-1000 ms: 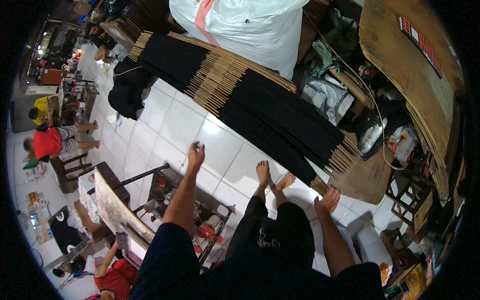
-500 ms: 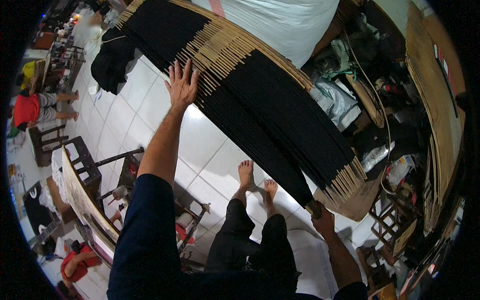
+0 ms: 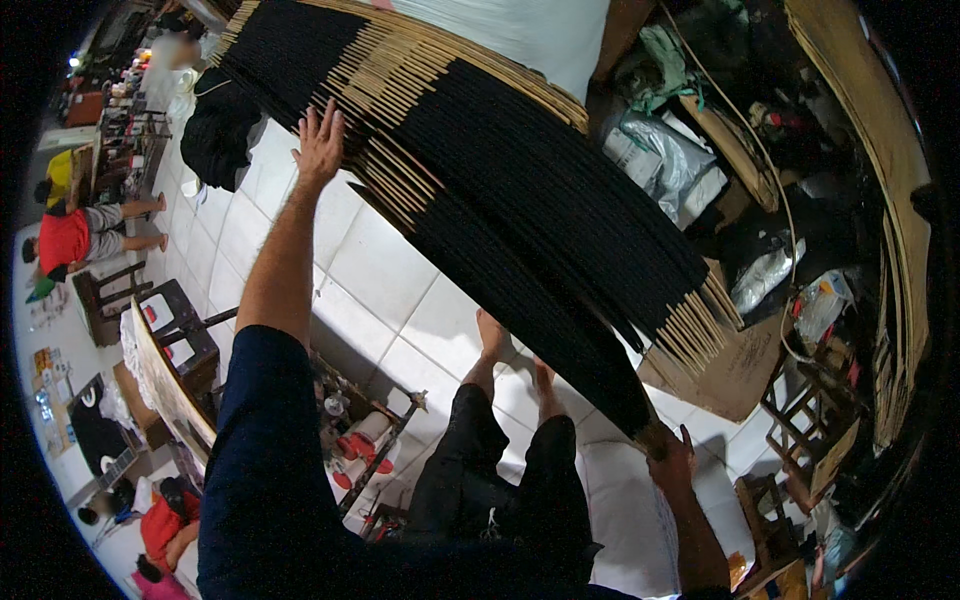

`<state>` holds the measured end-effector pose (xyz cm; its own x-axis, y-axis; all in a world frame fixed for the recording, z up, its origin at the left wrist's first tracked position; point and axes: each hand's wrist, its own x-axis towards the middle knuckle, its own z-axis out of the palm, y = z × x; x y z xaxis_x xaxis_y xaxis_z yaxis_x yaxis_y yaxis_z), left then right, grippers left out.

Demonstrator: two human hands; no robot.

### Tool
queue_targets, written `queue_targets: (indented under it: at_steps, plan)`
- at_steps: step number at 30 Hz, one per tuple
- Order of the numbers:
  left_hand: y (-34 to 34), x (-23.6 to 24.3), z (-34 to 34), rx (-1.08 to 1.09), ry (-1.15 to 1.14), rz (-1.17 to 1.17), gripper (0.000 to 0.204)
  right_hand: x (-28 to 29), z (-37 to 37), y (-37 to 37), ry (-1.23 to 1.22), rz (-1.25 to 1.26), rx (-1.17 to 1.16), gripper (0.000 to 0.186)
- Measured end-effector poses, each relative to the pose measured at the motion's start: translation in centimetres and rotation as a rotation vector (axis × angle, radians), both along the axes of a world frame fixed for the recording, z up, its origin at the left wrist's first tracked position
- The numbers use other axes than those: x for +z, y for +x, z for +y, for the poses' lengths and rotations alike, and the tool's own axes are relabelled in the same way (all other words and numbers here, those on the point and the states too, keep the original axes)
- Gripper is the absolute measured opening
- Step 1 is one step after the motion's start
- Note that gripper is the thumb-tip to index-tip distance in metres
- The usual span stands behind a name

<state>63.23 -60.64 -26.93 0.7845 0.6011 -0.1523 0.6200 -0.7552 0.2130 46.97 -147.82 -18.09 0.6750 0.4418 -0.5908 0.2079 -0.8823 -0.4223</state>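
Note:
A long spread of black-coated sticks with bare tan ends (image 3: 545,190) lies diagonally across the view, overlapping in rows. My left hand (image 3: 318,150) has its fingers apart at the near edge of the upper rows, beside a band of tan ends. My right hand (image 3: 672,460) is closed round the gathered lower end of a bundle of these sticks (image 3: 590,350), which slants away from the main spread. Below, my bare feet show on the white tiled floor (image 3: 370,265).
A white sack (image 3: 545,40) stands behind the sticks. A black heap (image 3: 215,130) is at left, plastic bags (image 3: 665,175) and leaning boards (image 3: 880,200) at right. Low workbenches (image 3: 170,380) and stools (image 3: 810,420) flank me. Co-workers (image 3: 70,240) are along the left.
My left hand has reached forward to the sticks, then shifted slightly left. My right hand has moved down, drawing the gripped bundle away from the spread; more tan ends show near my left hand.

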Motion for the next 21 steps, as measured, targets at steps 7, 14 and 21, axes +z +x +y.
queue_targets:
  at_steps: [7,14,21]
  plan:
    - [-3.5,2.2,-6.8,0.403,0.005,-0.286,0.087,-4.0,-7.3,-11.2,-0.039,0.087,-0.599,0.050]
    - [-5.3,2.6,-9.9,0.741,-1.361,0.166,0.066,-5.2,-10.4,-13.8,0.381,0.662,-1.055,0.047]
    - [-2.2,-1.1,-11.2,0.588,-0.697,0.972,0.092,-11.6,-6.7,-16.2,-0.370,0.687,-1.288,0.072]
